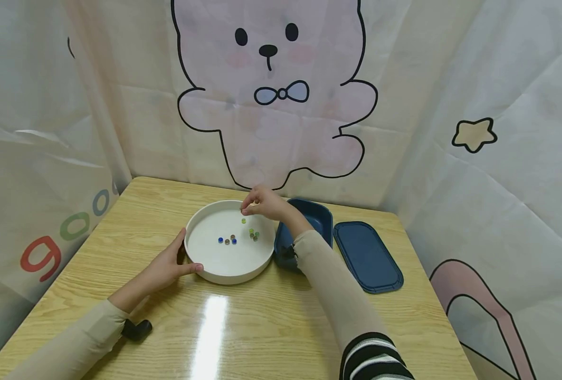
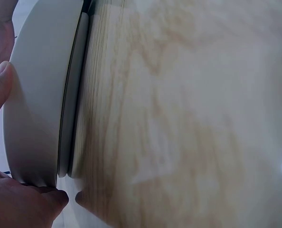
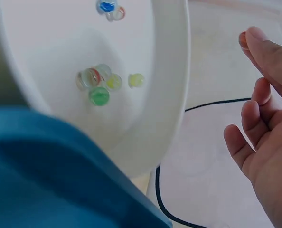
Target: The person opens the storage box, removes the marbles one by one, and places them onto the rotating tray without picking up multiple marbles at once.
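A round white tray (image 1: 209, 264) lies on the table with several glass marbles (image 1: 254, 235) in it, blue, brownish, green and yellow. My left hand (image 1: 169, 266) grips the tray's left side, thumb at the near edge and fingers round the outer wall; the left wrist view has this wall close up. Above the tray's far right part is my right hand (image 1: 266, 203). Its thumb and index finger pinch a small reddish-brown marble (image 3: 243, 41), mostly hidden by the fingertips, while the other fingers curl loosely. Below it, a yellow marble (image 3: 136, 80) lies apart from a small cluster.
A dark blue box (image 1: 316, 214) stands against the tray's right side, under my right forearm. Farther right lies a flat blue lid (image 1: 368, 256). A printed cloth (image 1: 281, 148) hangs behind the wooden table (image 1: 262, 327).
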### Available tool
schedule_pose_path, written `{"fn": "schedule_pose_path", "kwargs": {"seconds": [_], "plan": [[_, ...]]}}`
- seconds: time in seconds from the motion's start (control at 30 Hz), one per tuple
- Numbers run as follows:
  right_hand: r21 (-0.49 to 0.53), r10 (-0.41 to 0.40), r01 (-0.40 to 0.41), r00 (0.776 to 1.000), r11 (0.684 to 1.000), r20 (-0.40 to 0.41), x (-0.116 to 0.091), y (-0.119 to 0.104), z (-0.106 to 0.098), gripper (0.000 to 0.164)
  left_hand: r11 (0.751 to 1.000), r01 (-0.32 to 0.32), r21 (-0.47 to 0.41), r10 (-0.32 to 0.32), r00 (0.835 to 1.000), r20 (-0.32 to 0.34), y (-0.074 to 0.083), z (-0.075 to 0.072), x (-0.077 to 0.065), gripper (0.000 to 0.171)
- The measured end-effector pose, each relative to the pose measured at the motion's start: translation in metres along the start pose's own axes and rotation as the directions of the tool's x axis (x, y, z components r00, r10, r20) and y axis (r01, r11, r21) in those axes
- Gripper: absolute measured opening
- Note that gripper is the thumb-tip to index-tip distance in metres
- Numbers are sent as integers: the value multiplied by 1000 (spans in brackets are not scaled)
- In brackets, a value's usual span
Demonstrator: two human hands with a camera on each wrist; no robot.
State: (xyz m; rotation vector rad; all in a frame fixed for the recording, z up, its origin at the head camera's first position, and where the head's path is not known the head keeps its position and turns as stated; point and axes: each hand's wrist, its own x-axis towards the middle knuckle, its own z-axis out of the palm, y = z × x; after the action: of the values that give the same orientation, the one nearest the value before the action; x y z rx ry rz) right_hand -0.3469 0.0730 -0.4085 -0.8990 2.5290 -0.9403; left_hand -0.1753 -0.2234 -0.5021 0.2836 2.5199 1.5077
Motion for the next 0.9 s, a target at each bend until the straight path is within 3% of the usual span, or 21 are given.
{"fn": "schedule_pose_path", "kwargs": {"seconds": [0.23,0.47,0.9], "plan": [[-121,-64,78,992,990,111,17,1,15,16,1000,-2,-3,2,1000,-2,-1,0,1,125],[-195,-38,71,985,978,171,24,-2,26,21,1000,-10,-10,10,1000,-1,-1,0,0,124],[-247,-53,90,987,965,153,20,-6,24,26,1000,-4,6,4,1000,-7,0,0,0,124]]}}
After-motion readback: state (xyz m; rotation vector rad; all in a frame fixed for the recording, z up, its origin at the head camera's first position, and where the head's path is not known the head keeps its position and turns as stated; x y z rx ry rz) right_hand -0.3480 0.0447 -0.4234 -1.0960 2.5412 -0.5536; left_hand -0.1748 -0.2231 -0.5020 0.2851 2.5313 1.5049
